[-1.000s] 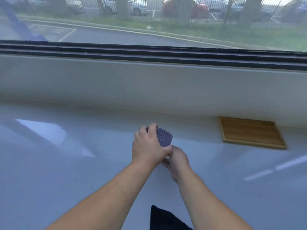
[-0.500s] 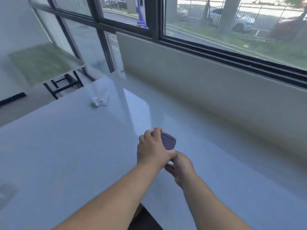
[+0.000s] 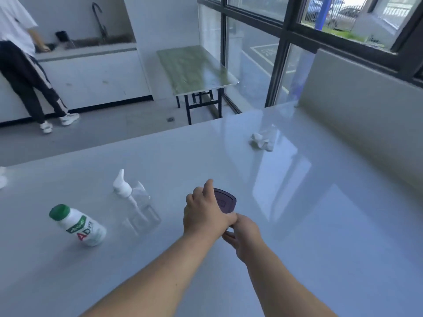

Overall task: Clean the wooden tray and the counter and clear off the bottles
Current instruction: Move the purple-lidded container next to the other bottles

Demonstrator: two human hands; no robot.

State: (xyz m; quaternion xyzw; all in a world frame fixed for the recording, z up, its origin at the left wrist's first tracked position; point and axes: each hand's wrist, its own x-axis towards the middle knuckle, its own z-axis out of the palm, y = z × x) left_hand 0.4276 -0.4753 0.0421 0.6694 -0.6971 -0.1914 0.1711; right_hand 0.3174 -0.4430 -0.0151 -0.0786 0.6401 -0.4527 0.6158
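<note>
On the pale table (image 3: pixel 320 225), both hands meet over a dark purple object (image 3: pixel 225 201): the left hand (image 3: pixel 206 213) curls its fingers (image 3: pixel 201 191) around it, while whether the right hand (image 3: pixel 246 234) grips it cannot be told. Just left stand a white green-capped bottle (image 3: pixel 79 226) reading "AD" and a clear pump bottle (image 3: pixel 135 205); both look light, smooth, rigid, best taken by the body. A crumpled tissue (image 3: pixel 262 139) lies farther off.

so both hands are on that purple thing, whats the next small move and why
Probably free the left hand and reach left for the clear pump bottle, the nearer of two bottles on the counter; the white green-capped bottle stands beyond it.
</note>
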